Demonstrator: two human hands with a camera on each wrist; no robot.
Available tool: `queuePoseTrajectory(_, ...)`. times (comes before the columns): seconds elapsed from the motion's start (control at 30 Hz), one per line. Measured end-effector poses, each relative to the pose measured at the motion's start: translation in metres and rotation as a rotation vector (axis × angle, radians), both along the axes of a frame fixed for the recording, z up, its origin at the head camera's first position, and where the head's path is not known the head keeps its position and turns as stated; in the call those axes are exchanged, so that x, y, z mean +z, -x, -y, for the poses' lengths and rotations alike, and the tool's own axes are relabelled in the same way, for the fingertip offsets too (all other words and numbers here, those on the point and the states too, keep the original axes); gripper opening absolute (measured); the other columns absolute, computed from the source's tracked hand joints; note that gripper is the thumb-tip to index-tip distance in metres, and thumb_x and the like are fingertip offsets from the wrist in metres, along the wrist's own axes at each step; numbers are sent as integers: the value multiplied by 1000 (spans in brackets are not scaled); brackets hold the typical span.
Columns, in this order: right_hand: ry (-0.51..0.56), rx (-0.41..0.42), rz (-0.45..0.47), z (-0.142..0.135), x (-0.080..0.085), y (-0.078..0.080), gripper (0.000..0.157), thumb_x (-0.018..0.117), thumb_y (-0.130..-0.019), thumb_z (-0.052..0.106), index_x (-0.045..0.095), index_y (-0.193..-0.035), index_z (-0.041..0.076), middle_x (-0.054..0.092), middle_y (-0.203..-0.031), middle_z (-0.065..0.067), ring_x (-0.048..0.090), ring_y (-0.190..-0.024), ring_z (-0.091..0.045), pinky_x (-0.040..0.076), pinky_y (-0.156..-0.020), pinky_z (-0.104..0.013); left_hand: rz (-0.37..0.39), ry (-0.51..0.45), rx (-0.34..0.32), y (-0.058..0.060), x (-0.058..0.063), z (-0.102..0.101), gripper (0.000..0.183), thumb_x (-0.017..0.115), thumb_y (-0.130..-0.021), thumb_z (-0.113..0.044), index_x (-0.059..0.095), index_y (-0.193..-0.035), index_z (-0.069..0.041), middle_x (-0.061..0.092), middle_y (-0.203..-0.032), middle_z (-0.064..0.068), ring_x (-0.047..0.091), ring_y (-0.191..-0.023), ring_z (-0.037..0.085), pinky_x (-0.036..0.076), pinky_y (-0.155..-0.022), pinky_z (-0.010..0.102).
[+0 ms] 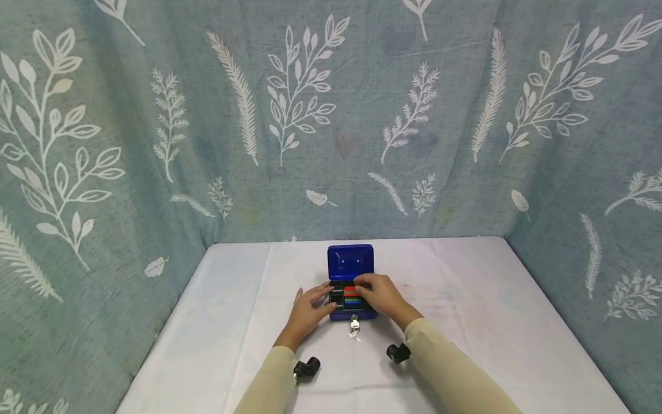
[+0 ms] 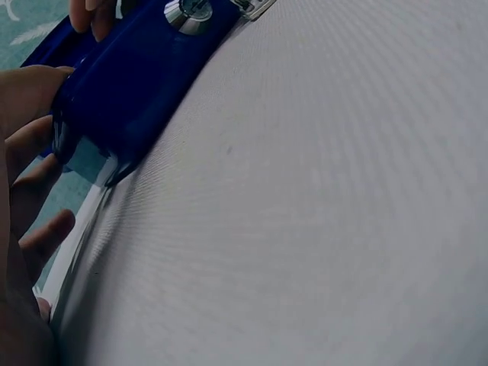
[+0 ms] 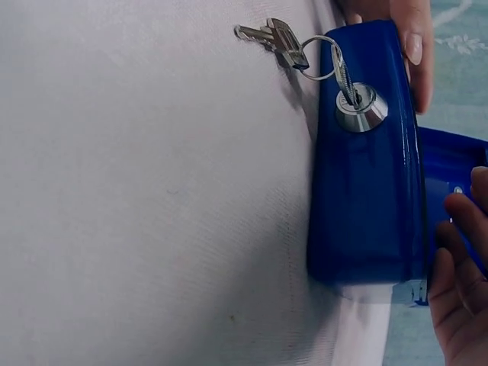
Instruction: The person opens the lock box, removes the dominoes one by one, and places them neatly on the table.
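Note:
A small blue cash box (image 1: 339, 316) lies open with its lid (image 1: 350, 256) raised at the back. It holds a black compartment tray (image 1: 337, 301). Red strips (image 1: 350, 291), with green and blue ones beside them, lie in a right-hand compartment. My left hand (image 1: 307, 313) rests at the box's left side, thumb on the front rim and fingers spread along the side wall (image 2: 72, 141). Over the tray's right part, my right hand (image 1: 380, 293) has its thumb and bent forefinger at the red strips; I cannot tell whether they pinch one. Its other fingers (image 3: 457, 267) stay beside the box.
A key sits in the front lock (image 3: 362, 107), with a second key (image 3: 282, 42) hanging from its ring. White cloth (image 1: 439, 276) covers the table, and patterned blue-grey curtains (image 1: 357, 201) stand behind and beside it. Black cameras (image 1: 307, 368) are strapped to both wrists.

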State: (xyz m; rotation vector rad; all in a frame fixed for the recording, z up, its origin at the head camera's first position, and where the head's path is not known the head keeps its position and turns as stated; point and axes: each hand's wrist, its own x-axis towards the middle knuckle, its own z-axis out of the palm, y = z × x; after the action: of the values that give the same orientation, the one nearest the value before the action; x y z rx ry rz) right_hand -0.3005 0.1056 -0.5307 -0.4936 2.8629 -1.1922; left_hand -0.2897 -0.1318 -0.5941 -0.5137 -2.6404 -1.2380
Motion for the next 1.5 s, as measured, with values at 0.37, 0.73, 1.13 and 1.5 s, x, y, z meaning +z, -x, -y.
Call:
queuePoseTrajectory(0.37,-51,8,-10,-1,2,5,24,65,-95,20,71,-116,10,68,-115,-2,61,-112,-21,47,-100,-43,-76,93,21,-2,-1,-4,47,67,-87,-41,63,-130,-23,56,-138,-2,50,-127,24,5,-113,65)
queuePoseTrajectory(0.73,-115,26,-49,1,-1,7,25,64,-95,20,70,-118,11,68,-116,-3,61,-112,-22,48,-98,-43,-59,56,-17,0,0,-3,48,67,-88,-41,63,-131,-20,53,-141,-3,47,-130,23,3,-114,63)
queuePoseTrajectory(1.13,-240,123,-172,7,4,13,23,68,-92,18,72,-114,13,70,-111,0,62,-103,-18,50,-95,-40,-43,64,-5,-2,2,0,50,66,-88,-45,63,-132,-21,52,-142,-7,47,-131,23,2,-115,61)
queuePoseTrajectory(1.5,-317,158,-181,16,6,11,21,67,-93,18,72,-113,13,70,-109,-1,64,-105,-19,50,-95,-40,-51,66,-10,-3,0,1,49,64,-89,-46,63,-132,-23,52,-142,-8,49,-129,25,3,-114,63)
